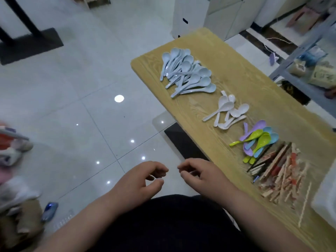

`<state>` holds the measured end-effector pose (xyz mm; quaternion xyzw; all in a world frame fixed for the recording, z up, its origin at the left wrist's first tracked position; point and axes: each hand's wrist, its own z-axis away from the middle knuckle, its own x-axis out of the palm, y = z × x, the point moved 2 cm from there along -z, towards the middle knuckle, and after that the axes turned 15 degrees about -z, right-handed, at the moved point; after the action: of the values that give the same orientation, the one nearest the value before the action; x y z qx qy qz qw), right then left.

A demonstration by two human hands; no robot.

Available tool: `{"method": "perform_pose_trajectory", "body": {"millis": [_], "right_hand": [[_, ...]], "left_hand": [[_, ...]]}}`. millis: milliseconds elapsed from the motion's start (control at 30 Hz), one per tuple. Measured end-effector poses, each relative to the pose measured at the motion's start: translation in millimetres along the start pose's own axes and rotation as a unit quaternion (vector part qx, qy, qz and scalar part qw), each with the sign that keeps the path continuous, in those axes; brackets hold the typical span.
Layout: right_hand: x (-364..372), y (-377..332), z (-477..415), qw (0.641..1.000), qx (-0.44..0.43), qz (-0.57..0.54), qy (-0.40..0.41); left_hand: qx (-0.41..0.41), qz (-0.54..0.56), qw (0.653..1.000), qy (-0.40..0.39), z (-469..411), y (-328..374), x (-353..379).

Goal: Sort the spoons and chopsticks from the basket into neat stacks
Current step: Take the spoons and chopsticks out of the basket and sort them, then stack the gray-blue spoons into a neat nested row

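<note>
Cutlery lies in four groups along the wooden counter (227, 57) in the head view, your only look at the scene. Farthest from you sits the pile of pale blue spoons (187, 73), the largest group, its handles crossing at loose angles. Next comes a small cluster of white spoons (227, 111). After it are the coloured spoons (258, 139) in purple, green and blue, which touch the chopsticks (280, 170) heaped nearest you. One thin pale stick (305, 204) lies apart at the heap's near side. A white object (325, 193) shows at the right edge of the frame; whether it is the basket cannot be told from here.

Your left hand (143, 179) and right hand (200, 173) hang close together off the counter's edge, above the tiled floor (81, 88) and your dark lap. The fingers (158, 169) of both are loosely curled and hold nothing.

Judging by how things lie, the separating looks largely done and the tidying is the step in hand: the kinds are apart, but none forms a neat stack. The next move likely calls for you to reach over to the counter on your right and gather one group. You would nest bowl into bowl with handles aligned, or square the chopsticks parallel. Take in the stray stick too, and part the coloured spoons from the chopsticks.
</note>
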<state>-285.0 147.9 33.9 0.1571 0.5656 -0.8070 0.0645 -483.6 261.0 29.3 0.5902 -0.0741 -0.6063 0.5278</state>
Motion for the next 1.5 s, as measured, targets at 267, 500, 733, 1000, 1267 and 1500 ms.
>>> {"method": "perform_pose_trajectory", "body": {"millis": [267,500,733,1000,1267,1500], "right_hand": [[33,-28,-67,0.998,0.022,0.021,-0.052],[22,-36,-144,0.998,0.021,-0.004,-0.062],[9,-74,-259,0.995,-0.002,-0.038,-0.090],[9,-113,-375,0.998,0.014,-0.027,-0.054],[41,-148,-451,0.991,0.090,-0.072,0.066],[30,-138,-441,0.972,0.141,-0.112,0.154]], "left_hand": [[-0.033,0.017,0.999,0.006,-14,-48,-54],[-0.038,-0.012,0.999,0.007,-92,-64,-123],[-0.070,-0.028,0.996,0.046,-148,-97,-200],[-0.043,-0.015,0.998,0.038,-206,-160,-264],[0.064,-0.019,0.997,-0.042,-299,-214,-357],[0.158,-0.064,0.977,-0.127,-395,-184,-370]]}}
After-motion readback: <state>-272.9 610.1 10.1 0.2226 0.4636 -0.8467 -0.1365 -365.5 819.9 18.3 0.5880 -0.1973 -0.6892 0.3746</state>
